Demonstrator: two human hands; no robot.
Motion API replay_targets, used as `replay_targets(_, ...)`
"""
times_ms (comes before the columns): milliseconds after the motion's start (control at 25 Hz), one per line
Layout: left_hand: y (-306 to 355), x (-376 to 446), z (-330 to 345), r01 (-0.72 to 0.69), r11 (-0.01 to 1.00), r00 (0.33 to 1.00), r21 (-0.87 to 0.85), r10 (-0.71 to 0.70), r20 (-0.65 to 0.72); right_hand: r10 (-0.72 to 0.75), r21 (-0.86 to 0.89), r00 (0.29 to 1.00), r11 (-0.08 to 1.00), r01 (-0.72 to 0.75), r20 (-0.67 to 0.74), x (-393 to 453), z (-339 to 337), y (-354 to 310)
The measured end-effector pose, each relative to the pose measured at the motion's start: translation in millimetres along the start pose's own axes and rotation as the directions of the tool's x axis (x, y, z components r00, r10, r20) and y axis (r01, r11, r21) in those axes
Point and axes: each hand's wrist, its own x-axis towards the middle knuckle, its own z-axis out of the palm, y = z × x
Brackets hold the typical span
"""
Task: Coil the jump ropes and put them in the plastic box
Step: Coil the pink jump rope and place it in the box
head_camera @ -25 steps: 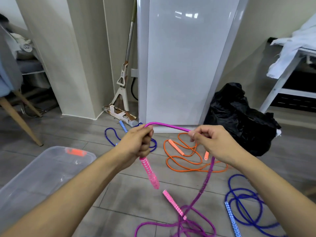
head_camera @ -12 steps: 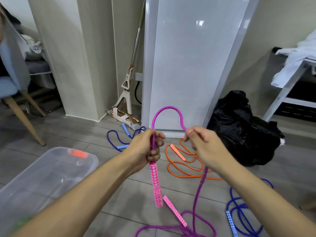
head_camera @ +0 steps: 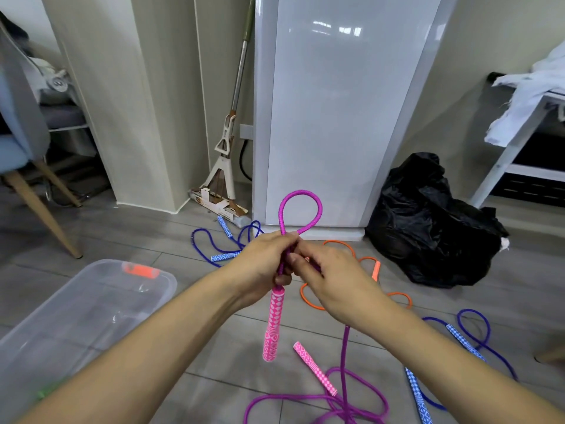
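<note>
My left hand (head_camera: 260, 266) grips the purple jump rope (head_camera: 301, 209) just above its pink handle (head_camera: 273, 324), which hangs down. My right hand (head_camera: 333, 281) pinches the same rope against the left, so a closed loop stands above both fists. The rest of this rope trails down to a tangle on the floor by its second pink handle (head_camera: 315, 369). The clear plastic box (head_camera: 76, 316) with an orange latch sits on the floor at lower left. An orange rope (head_camera: 312, 302) lies behind my hands. Blue ropes lie at back centre (head_camera: 214, 246) and at right (head_camera: 477, 335).
A white cabinet panel (head_camera: 336, 111) stands straight ahead with a mop (head_camera: 226, 148) leaning to its left. A black plastic bag (head_camera: 428, 221) sits at right, beside a white table (head_camera: 519, 142) draped with cloth. A chair (head_camera: 27, 154) stands at far left.
My hands have come together. The rope span between them has risen from a flat arc into a tall closed loop, and the pink handle now hangs straight down.
</note>
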Motion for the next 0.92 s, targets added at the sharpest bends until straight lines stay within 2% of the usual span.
replay_targets(80,0,0,3,-0.075,0.997,0.996,0.027,0.076,-0.041,0.0,0.026,1.0,1.0,0.0,-0.01,0,-2,0)
replay_targets(160,3,4,-2,-0.145,0.989,0.976,0.001,0.143,-0.164,0.042,0.163,0.997,0.985,-0.052,0.064,-3,-5,3)
replay_targets(240,8,12,-20,-0.172,0.96,0.957,-0.222,0.109,-0.269,0.111,0.357,0.955,0.911,-0.209,0.276,-10,-14,12)
replay_targets(280,9,15,-30,-0.179,0.914,0.958,-0.363,0.078,-0.277,0.122,0.412,0.919,0.866,-0.283,0.374,-13,-21,17)
replay_targets(400,12,17,-49,-0.19,0.787,0.964,-0.587,0.037,-0.262,0.135,0.418,0.875,0.838,-0.351,0.464,-16,-45,34)
replay_targets(520,17,18,-58,-0.235,0.742,0.948,-0.628,0.034,-0.316,0.173,0.452,0.853,0.787,-0.421,0.493,-21,-61,59)
replay_targets(600,20,19,-63,-0.253,0.769,0.927,-0.587,0.018,-0.376,0.21,0.491,0.843,0.733,-0.471,0.495,-26,-73,76)
replay_targets(640,20,19,-65,-0.251,0.797,0.916,-0.55,0.012,-0.401,0.232,0.463,0.835,0.743,-0.484,0.5,-28,-79,80)
replay_targets(720,18,17,-65,-0.228,0.867,0.903,-0.442,0.018,-0.43,0.281,0.337,0.849,0.826,-0.451,0.447,-30,-86,85)
replay_targets(840,13,13,-51,-0.106,0.963,0.937,-0.249,0.012,-0.35,0.304,0.364,0.943,0.87,-0.331,0.133,-18,-81,72)
replay_targets(920,8,10,-35,-0.044,0.989,0.971,-0.138,0.009,-0.24,0.255,0.378,0.966,0.899,-0.221,-0.041,-5,-70,51)
